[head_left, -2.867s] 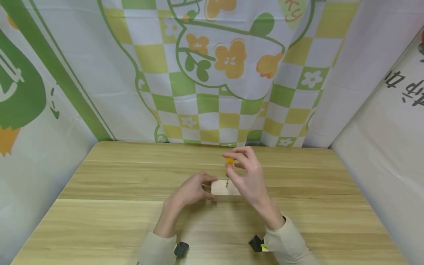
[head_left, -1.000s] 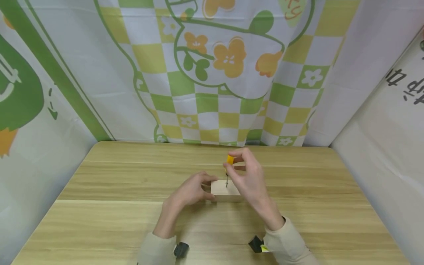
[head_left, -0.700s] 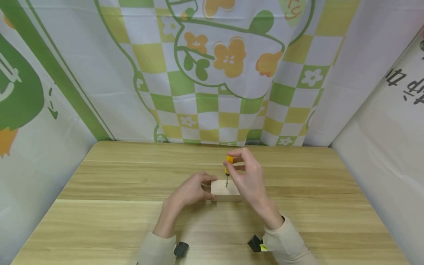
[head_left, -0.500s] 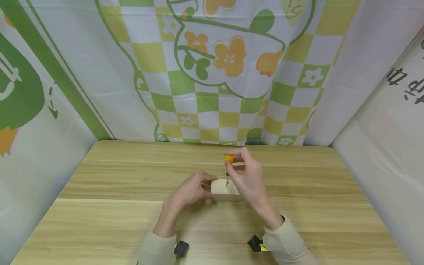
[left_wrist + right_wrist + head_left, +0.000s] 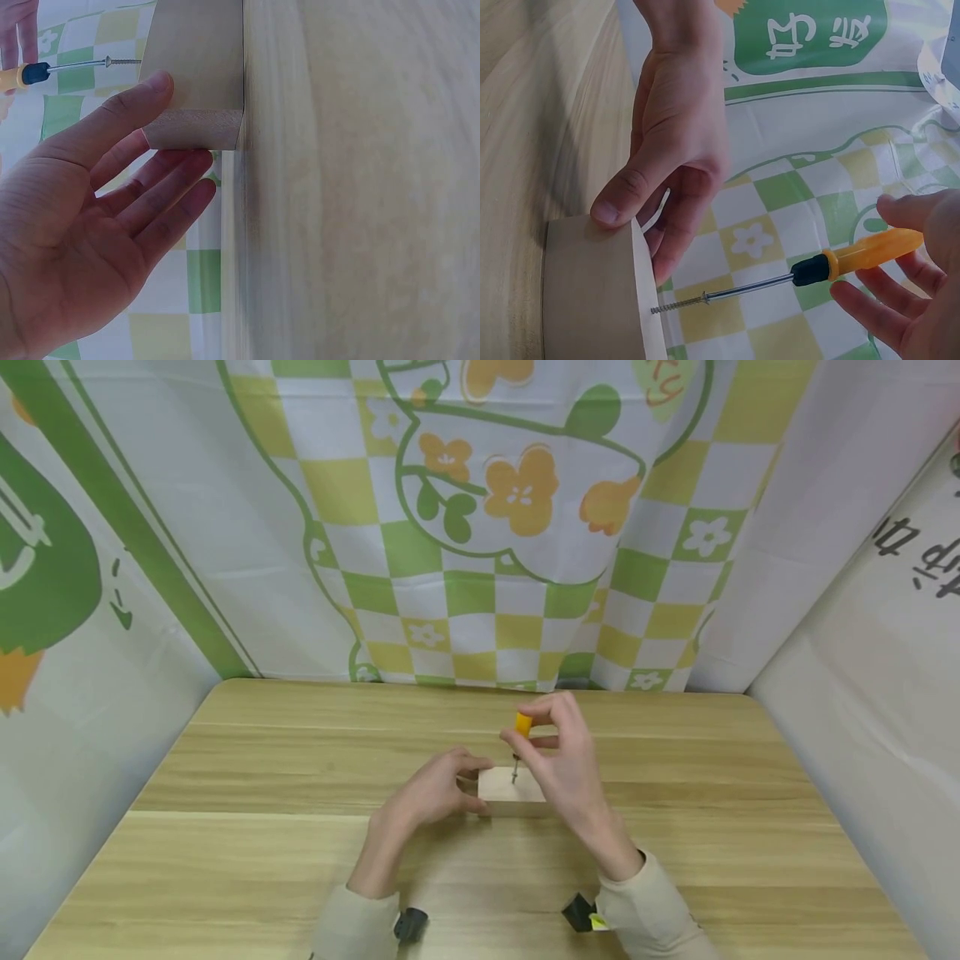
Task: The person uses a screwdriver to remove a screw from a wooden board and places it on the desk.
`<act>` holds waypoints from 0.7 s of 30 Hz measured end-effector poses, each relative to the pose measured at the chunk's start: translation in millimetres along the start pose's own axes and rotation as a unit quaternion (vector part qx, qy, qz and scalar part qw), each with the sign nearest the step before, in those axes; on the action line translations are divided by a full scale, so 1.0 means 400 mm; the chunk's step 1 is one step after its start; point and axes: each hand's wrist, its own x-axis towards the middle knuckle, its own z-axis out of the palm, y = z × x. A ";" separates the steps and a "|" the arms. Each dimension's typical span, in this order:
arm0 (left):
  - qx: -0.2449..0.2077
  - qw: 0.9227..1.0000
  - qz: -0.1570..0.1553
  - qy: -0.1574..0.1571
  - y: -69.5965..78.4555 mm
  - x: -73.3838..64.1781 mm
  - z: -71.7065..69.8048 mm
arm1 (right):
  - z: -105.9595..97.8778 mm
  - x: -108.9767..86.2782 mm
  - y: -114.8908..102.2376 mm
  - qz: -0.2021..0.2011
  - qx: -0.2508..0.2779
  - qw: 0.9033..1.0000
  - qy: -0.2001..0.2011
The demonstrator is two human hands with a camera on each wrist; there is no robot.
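Observation:
A pale wooden block [image 5: 497,787] lies on the table, its left end held by my left hand [image 5: 429,789]. The thumb presses the near side while the fingers reach round the far side, as the left wrist view also shows. My right hand [image 5: 566,764] holds a screwdriver [image 5: 862,256] by its yellow-orange handle, thumb on one side and fingers on the other. Its metal shaft meets the head of a screw [image 5: 681,304], whose tip is at the block's top face. Most of the screw's thread shows above the wood. The right hand hides the block's right end in the head view.
The wood-grain table [image 5: 262,860] stretches around both hands. A checked green, yellow and white curtain [image 5: 480,593] hangs behind its far edge, with white printed sheets at both sides. Small black devices [image 5: 411,926] sit at the wrists.
My right thumb and fingers have shifted around the screwdriver handle, whose tilt varies slightly. The left hand and the block have stayed in place, and the screw stands at the same spot.

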 end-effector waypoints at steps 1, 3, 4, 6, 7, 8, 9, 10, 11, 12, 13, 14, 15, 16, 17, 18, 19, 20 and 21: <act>0.000 1.000 -0.001 0.000 0.001 -0.001 0.000 | 0.000 0.000 0.001 -0.004 0.002 1.000 0.003; 0.002 1.000 0.000 0.001 0.002 -0.002 0.000 | 0.000 -0.001 0.004 -0.012 0.006 1.000 0.005; 0.002 1.000 0.000 0.001 0.003 -0.002 0.000 | 0.000 -0.001 0.004 -0.016 0.007 1.000 0.005; 0.001 1.000 -0.001 0.001 0.003 -0.002 0.000 | 0.000 -0.001 0.002 -0.022 0.007 1.000 0.002; 0.000 1.000 -0.001 0.002 0.003 -0.002 0.000 | -0.001 -0.001 0.000 -0.023 0.007 1.000 -0.001; -0.002 1.000 -0.002 0.002 0.003 -0.002 0.000 | -0.001 -0.001 -0.001 -0.025 0.006 1.000 -0.004; -0.003 1.000 -0.002 0.002 0.002 -0.002 0.000 | -0.001 -0.001 -0.002 -0.025 0.006 1.000 -0.006; -0.004 1.000 -0.002 0.002 0.002 -0.002 0.000 | -0.001 -0.002 -0.003 -0.024 0.006 1.000 -0.008; -0.006 1.000 -0.002 0.003 0.002 -0.002 0.000 | -0.001 -0.002 -0.005 -0.022 0.007 1.000 -0.010; -0.007 1.000 -0.002 0.003 0.001 -0.001 0.000 | 0.000 -0.003 -0.005 -0.019 0.011 1.000 -0.012; -0.008 1.000 -0.001 0.003 0.001 -0.001 0.000 | 0.000 -0.004 -0.005 -0.016 0.015 1.000 -0.013; -0.009 1.000 -0.001 0.003 0.001 -0.001 0.000 | 0.000 -0.004 -0.005 -0.013 0.018 1.000 -0.014; -0.010 1.000 -0.001 0.003 0.000 -0.001 0.000 | 0.000 -0.005 -0.005 -0.010 0.019 1.000 -0.015; -0.010 1.000 -0.001 0.003 0.000 0.000 0.000 | 0.000 -0.005 -0.005 -0.009 0.020 1.000 -0.014; -0.010 1.000 -0.001 0.003 0.000 0.000 0.000 | 0.000 -0.005 -0.004 -0.008 0.021 1.000 -0.014; -0.009 1.000 -0.002 0.003 -0.001 0.000 0.001 | 0.000 -0.005 -0.003 -0.008 0.020 1.000 -0.012; -0.009 1.000 -0.003 0.003 0.000 0.000 0.000 | 0.000 -0.005 -0.002 -0.007 0.019 1.000 -0.010; -0.008 1.000 -0.003 0.002 -0.001 0.001 0.001 | 0.001 -0.005 0.000 -0.006 0.019 1.000 -0.007; -0.006 1.000 -0.004 0.002 -0.001 0.001 0.001 | 0.001 -0.006 0.002 -0.005 0.018 1.000 -0.004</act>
